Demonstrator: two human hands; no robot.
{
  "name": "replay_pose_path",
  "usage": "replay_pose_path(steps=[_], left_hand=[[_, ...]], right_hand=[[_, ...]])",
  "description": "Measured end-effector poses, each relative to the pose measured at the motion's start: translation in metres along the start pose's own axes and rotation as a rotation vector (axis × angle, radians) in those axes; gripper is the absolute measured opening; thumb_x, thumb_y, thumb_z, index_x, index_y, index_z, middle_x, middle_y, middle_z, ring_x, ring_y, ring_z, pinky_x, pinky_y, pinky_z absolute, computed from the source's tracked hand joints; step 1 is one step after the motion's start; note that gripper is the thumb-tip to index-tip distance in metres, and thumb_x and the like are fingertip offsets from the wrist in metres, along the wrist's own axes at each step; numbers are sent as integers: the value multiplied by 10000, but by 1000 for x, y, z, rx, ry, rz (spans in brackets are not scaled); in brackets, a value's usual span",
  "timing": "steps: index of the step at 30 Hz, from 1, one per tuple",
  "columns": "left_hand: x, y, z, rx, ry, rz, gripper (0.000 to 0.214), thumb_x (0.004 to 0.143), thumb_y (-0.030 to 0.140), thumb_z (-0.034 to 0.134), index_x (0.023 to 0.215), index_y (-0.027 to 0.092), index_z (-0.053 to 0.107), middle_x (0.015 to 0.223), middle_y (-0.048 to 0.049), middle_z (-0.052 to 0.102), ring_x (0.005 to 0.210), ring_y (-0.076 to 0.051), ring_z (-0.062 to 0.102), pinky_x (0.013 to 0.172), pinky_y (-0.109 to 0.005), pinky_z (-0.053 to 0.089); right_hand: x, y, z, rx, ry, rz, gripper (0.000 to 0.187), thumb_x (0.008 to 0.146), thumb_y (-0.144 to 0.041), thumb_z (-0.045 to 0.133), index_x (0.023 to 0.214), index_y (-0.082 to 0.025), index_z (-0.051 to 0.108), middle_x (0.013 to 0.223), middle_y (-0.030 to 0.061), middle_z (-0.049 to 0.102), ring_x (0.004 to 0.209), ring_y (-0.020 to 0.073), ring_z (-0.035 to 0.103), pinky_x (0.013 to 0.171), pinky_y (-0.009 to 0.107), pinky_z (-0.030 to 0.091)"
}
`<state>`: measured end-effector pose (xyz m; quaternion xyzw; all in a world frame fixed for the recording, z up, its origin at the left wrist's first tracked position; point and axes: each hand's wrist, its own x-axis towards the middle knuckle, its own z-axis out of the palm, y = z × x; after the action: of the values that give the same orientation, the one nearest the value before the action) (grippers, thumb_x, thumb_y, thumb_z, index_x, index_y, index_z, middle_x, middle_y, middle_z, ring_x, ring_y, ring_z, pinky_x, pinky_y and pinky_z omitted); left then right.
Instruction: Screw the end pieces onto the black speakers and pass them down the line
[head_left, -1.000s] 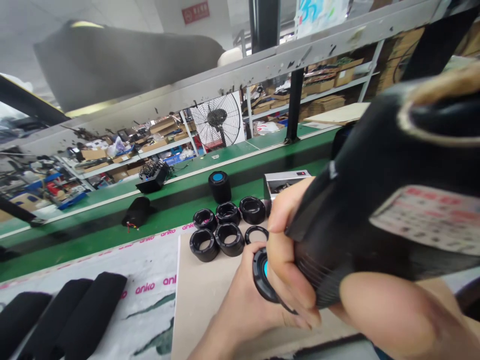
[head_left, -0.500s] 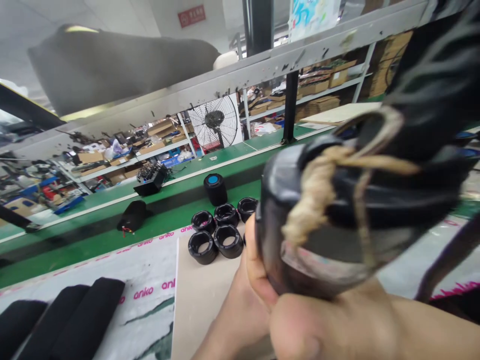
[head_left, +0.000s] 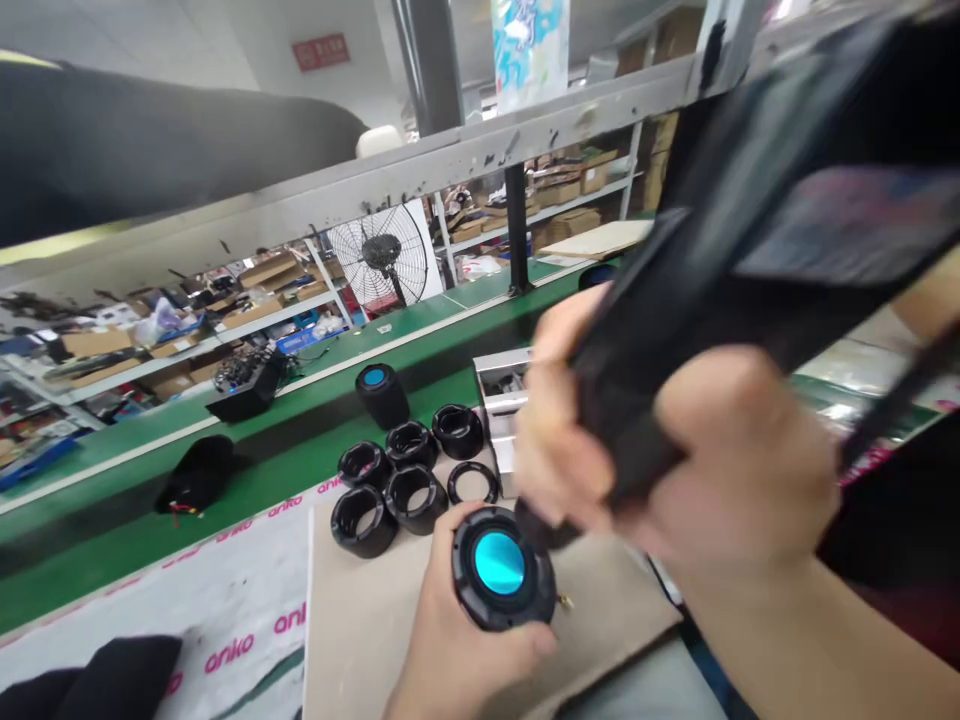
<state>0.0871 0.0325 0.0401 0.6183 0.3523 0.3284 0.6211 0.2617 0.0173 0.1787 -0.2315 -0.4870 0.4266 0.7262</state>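
Note:
My left hand (head_left: 457, 640) is closed around a black round speaker part (head_left: 480, 598) with a shiny blue disc in its upper end. My right hand (head_left: 750, 490) grips a thick black electric screwdriver (head_left: 690, 280), tilted and blurred, which rises toward the upper right. The screwdriver's lower end is close to the right side of the speaker part; whether they touch I cannot tell. A small brass-coloured piece (head_left: 566, 602) shows beside the part. Behind my hands, several black rings (head_left: 364, 522) stand grouped on the beige board (head_left: 352, 610), with a thinner ring (head_left: 472, 484) near them.
Another blue-topped black cylinder (head_left: 382, 397) stands on the green bench (head_left: 300, 425). A metal tray (head_left: 499, 375) is behind my right hand. Black sleeves (head_left: 112, 675) lie at lower left, and a black piece with wires (head_left: 196, 470) lies farther back. A grey rail (head_left: 450, 165) crosses above.
The large screwdriver has swung up and to the right, uncovering the speaker part in my left hand, the thinner ring and the metal tray. The view has shifted to the right.

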Motion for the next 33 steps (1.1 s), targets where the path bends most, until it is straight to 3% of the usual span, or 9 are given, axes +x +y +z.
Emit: replay_pose_path(steps=[2,3,6,9,12,18,25,28,33], left_hand=[[0,-7,1,-59,14,18,1085,560,699,1042,1397,225,540,1238,-124,770,1143,-363,768,1022,-488,610],[0,-9,2,-74,37,20,1112,524,701,1053,1385,231,530,1237,-127,770,1156,-371,765,1031,-478,603],[0,-11,4,-73,98,8,1104,520,701,1048,1378,233,535,1254,-129,771,1137,-359,772,1009,-449,616],[0,-9,6,-79,112,-3,1112,499,711,1043,1373,237,546,1203,-114,793,1086,-350,791,970,-433,637],[-1,-8,7,-100,108,-5,1098,506,689,1047,1374,239,546,1198,-114,801,1054,-342,807,941,-426,653],[-1,-14,2,-88,104,3,1010,517,434,1077,1379,245,588,1292,-111,784,1146,-356,794,988,-424,654],[-1,-12,4,-106,121,-7,1009,511,440,1082,1373,244,596,1275,-115,795,1108,-357,806,952,-422,668],[-1,-11,4,-109,109,-18,1035,518,489,1081,1388,247,576,1262,-115,798,1071,-351,814,913,-418,676],[-1,-12,2,-121,90,-8,985,520,330,1076,1374,254,592,1288,-97,787,1138,-332,791,988,-396,646]], right_hand=[[8,7,-27,-81,157,-155,485,752,-586,996,771,-263,635,503,-86,559,337,115,440,367,259,409],[11,15,-42,-132,209,-183,506,750,-568,1012,704,-234,635,512,-55,578,346,117,467,366,260,407],[19,45,-76,-230,312,-182,505,799,-533,997,667,-207,635,523,-31,586,365,125,505,365,252,408],[19,71,-90,-269,345,-177,496,817,-586,974,774,-205,660,534,-56,590,363,121,512,373,242,426],[17,87,-93,-306,323,-142,489,832,-560,970,824,-180,662,537,-74,593,370,109,522,387,221,440],[9,95,-100,-313,252,-26,461,900,-474,932,761,-174,611,515,-94,576,362,86,508,383,189,449],[14,70,-90,-267,344,-198,492,805,-595,969,799,-215,655,535,-73,580,360,120,496,375,252,428],[16,77,-87,-301,341,-168,496,777,-577,988,762,-201,664,518,-44,583,352,135,504,368,261,416],[16,92,-92,-308,353,-104,508,728,-533,1023,764,-205,637,500,-47,578,344,138,497,362,253,410]])
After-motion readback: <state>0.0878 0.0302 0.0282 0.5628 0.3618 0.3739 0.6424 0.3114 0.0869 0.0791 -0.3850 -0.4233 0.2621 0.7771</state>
